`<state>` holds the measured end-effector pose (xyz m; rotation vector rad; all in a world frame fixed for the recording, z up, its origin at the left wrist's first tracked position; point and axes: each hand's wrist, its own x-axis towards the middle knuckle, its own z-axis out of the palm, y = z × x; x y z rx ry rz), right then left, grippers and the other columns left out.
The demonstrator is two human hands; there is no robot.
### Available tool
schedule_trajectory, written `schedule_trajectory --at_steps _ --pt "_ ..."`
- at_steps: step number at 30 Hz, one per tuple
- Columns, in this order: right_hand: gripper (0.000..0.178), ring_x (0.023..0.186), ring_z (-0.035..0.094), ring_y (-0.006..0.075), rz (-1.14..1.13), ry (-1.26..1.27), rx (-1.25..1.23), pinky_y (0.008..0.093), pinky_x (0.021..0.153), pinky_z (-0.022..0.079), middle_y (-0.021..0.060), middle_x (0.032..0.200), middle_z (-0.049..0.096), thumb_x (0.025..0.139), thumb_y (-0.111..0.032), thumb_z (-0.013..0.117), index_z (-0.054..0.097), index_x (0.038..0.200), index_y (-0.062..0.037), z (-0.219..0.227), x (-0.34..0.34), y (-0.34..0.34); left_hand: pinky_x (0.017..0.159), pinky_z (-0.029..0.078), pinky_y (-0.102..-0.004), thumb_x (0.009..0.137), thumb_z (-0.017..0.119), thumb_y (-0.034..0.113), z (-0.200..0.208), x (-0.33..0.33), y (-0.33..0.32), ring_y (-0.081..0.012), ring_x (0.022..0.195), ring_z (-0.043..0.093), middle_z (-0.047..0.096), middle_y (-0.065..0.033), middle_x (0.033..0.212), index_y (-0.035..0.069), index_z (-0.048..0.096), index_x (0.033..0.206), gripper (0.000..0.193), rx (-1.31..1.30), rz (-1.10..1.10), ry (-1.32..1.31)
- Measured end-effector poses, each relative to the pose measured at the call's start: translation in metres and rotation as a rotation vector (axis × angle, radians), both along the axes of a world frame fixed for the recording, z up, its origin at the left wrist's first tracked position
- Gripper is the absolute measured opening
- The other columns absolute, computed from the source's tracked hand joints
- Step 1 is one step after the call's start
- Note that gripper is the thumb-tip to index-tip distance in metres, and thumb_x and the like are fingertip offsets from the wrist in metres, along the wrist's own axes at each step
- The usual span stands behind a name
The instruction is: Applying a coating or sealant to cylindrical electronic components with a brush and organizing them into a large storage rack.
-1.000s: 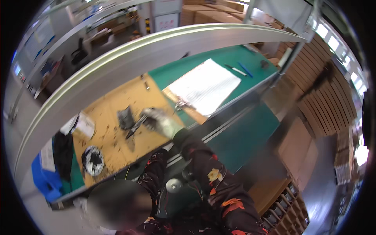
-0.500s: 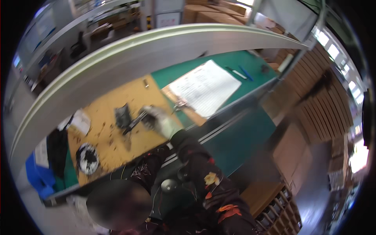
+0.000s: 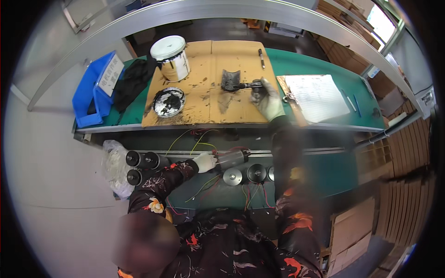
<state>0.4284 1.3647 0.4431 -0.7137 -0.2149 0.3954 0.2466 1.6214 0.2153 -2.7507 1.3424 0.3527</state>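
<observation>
My right hand (image 3: 269,103), in a whitish glove stained dark at the fingers, grips a black marker-like stick (image 3: 251,85) above the cardboard. The stick's dark end meets the lower edge of a curved, black-smeared piece (image 3: 231,80). Lower down, my gloved left hand (image 3: 205,163) is closed at the left end of a grey cylindrical motor (image 3: 232,159), which lies on its side. Its fingertips are partly hidden. Several similar motors stand nearby, among them a silver-topped one (image 3: 232,177) and a black-topped one (image 3: 256,173), with coloured wires in front.
Cardboard (image 3: 199,104) covers part of the green bench and bears a smeared white bucket (image 3: 176,65), a lid with black paint (image 3: 169,102) and a pen (image 3: 261,59). A clipboard (image 3: 317,97) lies right, a blue bin (image 3: 88,109) left. A metal rail (image 3: 222,9) spans the back.
My view has swung left and down, bringing the bucket, motors and my left hand into sight. My right hand still holds the black stick beside the curved piece.
</observation>
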Motion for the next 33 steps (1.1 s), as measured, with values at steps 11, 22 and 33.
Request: schedule_trajectory --at_steps 11,22,33 --pt "0.024 0.060 0.046 0.0127 -0.012 -0.012 -0.016 0.0283 0.058 0.037 0.0031 0.072 0.054 0.100 -0.029 0.052 0.058 0.095 -0.0064 -0.001 0.000 -0.003 0.058 0.053 -0.0428 0.078 0.065 0.030 -0.011 -0.110 0.049 -0.0273 0.077 0.063 0.063 -0.0068 0.083 0.005 0.064 0.076 0.025 0.198 0.096 0.236" --pt "0.028 0.061 0.043 0.0104 -0.078 -0.031 -0.083 0.0253 0.054 0.032 0.0002 0.074 0.049 0.098 -0.032 0.053 0.060 0.099 -0.0050 0.004 -0.002 0.014 0.097 0.044 -0.0469 0.071 0.065 0.018 -0.052 -0.019 -0.060 -0.0392 0.116 0.052 0.051 -0.0218 0.127 0.000 0.046 0.131 0.066 -0.429 1.035 0.295" --pt "0.027 0.059 0.047 0.0146 -0.137 0.016 -0.039 0.0305 0.058 0.038 0.0052 0.073 0.057 0.098 -0.028 0.055 0.062 0.100 -0.0015 0.001 0.000 0.009 0.098 0.046 -0.0422 0.058 0.083 0.035 -0.055 0.001 -0.041 -0.0366 0.117 0.054 0.050 -0.0225 0.127 0.004 0.052 0.124 0.079 -0.324 0.922 0.306"
